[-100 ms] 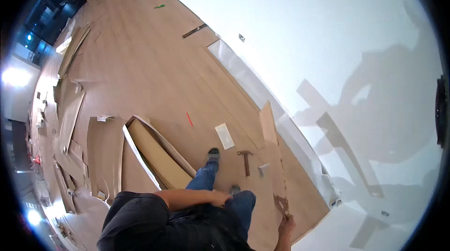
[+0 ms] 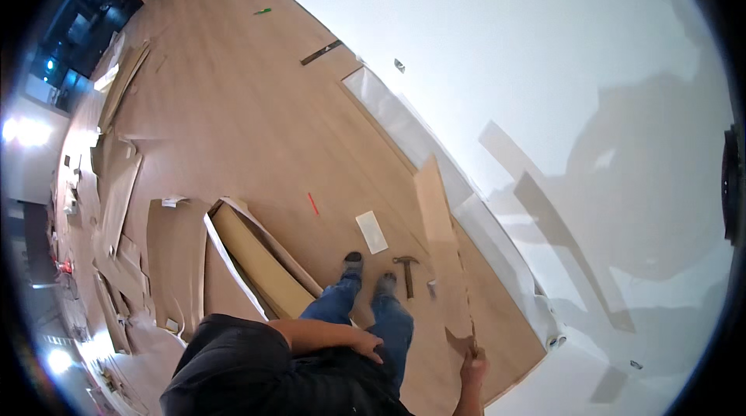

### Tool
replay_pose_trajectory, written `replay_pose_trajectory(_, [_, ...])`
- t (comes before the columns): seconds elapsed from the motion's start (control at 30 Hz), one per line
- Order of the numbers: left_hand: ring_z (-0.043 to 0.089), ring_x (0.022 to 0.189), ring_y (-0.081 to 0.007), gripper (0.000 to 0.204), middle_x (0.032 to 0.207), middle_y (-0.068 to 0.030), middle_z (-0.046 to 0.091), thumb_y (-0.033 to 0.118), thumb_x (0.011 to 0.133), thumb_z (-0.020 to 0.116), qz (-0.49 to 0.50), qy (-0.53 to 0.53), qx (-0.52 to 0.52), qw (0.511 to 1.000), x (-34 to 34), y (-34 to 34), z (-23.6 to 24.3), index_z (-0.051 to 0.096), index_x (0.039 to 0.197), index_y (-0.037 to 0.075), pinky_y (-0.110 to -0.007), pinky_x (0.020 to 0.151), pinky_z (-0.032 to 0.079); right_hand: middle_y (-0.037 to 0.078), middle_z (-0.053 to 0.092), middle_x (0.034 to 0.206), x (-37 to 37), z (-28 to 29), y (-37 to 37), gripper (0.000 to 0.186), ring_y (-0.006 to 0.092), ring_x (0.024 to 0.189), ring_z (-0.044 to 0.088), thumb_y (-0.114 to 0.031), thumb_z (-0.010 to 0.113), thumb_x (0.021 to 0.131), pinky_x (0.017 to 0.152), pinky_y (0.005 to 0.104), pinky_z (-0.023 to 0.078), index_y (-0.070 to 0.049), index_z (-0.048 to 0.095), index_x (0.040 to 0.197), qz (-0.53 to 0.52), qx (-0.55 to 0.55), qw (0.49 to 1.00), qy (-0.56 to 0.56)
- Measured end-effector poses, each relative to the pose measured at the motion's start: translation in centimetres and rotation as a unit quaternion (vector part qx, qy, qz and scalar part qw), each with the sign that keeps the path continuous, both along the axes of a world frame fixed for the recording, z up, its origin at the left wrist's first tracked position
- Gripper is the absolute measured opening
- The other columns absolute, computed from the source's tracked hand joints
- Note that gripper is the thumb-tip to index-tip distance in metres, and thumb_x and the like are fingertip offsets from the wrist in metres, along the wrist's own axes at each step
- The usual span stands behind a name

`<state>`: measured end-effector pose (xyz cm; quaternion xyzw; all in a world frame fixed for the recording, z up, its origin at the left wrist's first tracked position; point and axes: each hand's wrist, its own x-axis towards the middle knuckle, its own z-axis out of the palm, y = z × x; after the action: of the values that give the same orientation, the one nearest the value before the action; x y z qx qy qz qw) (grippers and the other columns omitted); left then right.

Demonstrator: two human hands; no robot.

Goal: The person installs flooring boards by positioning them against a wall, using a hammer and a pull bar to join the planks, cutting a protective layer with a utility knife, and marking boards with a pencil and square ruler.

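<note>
My right hand (image 2: pixel 472 361) grips the near end of a long wooden plank (image 2: pixel 437 221), held tilted beside the white wall. My left hand (image 2: pixel 367 344) rests at the front of my dark clothing near my thigh, fingers curled; their contents are hidden. By my feet lie a hammer (image 2: pixel 407 270), a small pale rectangular piece (image 2: pixel 371 231) and a small light block (image 2: pixel 433 288), partly beside the plank. A thin red stick (image 2: pixel 313 203) is on the wooden floor.
An opened long carton of boards (image 2: pixel 256 260) lies left of my legs, with cardboard sheets (image 2: pixel 167 253) beyond. White underlay (image 2: pixel 388 117) runs along the wall (image 2: pixel 544 43). A dark bar (image 2: pixel 320 52) and green tool (image 2: pixel 262 11) lie farther ahead.
The plank's far end has swung slightly up and left, its shadow moving with it. My left hand has lowered slightly, and more of my right foot shows.
</note>
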<state>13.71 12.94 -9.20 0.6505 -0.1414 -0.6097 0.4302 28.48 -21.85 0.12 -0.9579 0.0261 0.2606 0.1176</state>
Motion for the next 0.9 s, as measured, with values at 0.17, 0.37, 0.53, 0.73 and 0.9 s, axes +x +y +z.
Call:
replay_pose_trajectory(0.17, [0.054, 0.13, -0.042, 0.07, 0.147, -0.0249, 0.053, 0.056, 0.108, 0.039, -0.178, -0.039, -0.059, 0.982, 14.9, 3.0, -5.9, 0.047, 0.148, -0.001, -0.049, 0.109, 0.042, 0.026, 0.07, 0.09, 18.0, -5.1, 7.6, 0.032, 0.0441, 0.087, 0.07, -0.031, 0.064, 0.097, 0.075, 0.0514, 0.053, 0.0, 0.066, 0.1, 0.063, 0.025, 0.997, -0.038])
replay_pose_trajectory(0.37, [0.061, 0.117, -0.0399, 0.047, 0.129, -0.0217, 0.066, 0.034, 0.112, 0.037, -0.151, 0.098, -0.192, 0.965, 21.0, 9.1, 0.5, 0.065, 0.129, 0.001, -0.05, 0.101, 0.046, 0.026, 0.07, 0.091, 32.6, -10.0, 19.2, 0.053, 0.0454, 0.093, 0.067, -0.051, 0.059, 0.1, 0.08, 0.0503, 0.052, 0.001, 0.069, 0.101, -0.013, 0.056, 0.998, 0.037])
replay_pose_trajectory(0.53, [0.062, 0.115, -0.0343, 0.049, 0.13, -0.0169, 0.066, 0.041, 0.11, 0.041, -0.163, 0.013, -0.214, 0.963, 30.4, 19.4, -4.5, 0.067, 0.125, 0.002, -0.048, 0.101, 0.047, 0.023, 0.071, 0.088, 40.0, -19.7, 31.3, 0.061, 0.0419, 0.089, 0.068, -0.057, 0.055, 0.1, 0.078, 0.0496, 0.052, 0.001, 0.07, 0.091, 0.091, 0.052, 0.991, 0.085])
replay_pose_trajectory(0.73, [0.043, 0.14, -0.0403, 0.07, 0.149, -0.0214, 0.051, 0.048, 0.088, 0.072, 0.016, -0.452, 0.227, 0.863, 58.9, 35.2, -30.5, 0.057, 0.137, 0.001, -0.056, 0.12, 0.027, 0.027, 0.068, 0.083, 47.6, -41.9, 42.3, 0.068, 0.0432, 0.079, 0.067, -0.06, 0.054, 0.1, 0.073, 0.0528, 0.051, 0.004, 0.069, 0.083, 0.102, 0.124, 0.974, 0.163])
replay_pose_trajectory(0.9, [0.065, 0.113, -0.039, 0.062, 0.113, -0.0197, 0.072, 0.061, 0.093, 0.062, -0.143, -0.35, 0.297, 0.877, 67.1, 43.4, -44.1, 0.067, 0.126, 0.008, -0.051, 0.099, 0.048, 0.025, 0.07, 0.082, 49.4, -55.4, 48.6, 0.077, 0.0443, 0.079, 0.066, -0.066, 0.042, 0.103, 0.078, 0.0553, 0.053, 0.003, 0.071, 0.083, 0.15, 0.169, 0.952, 0.204])
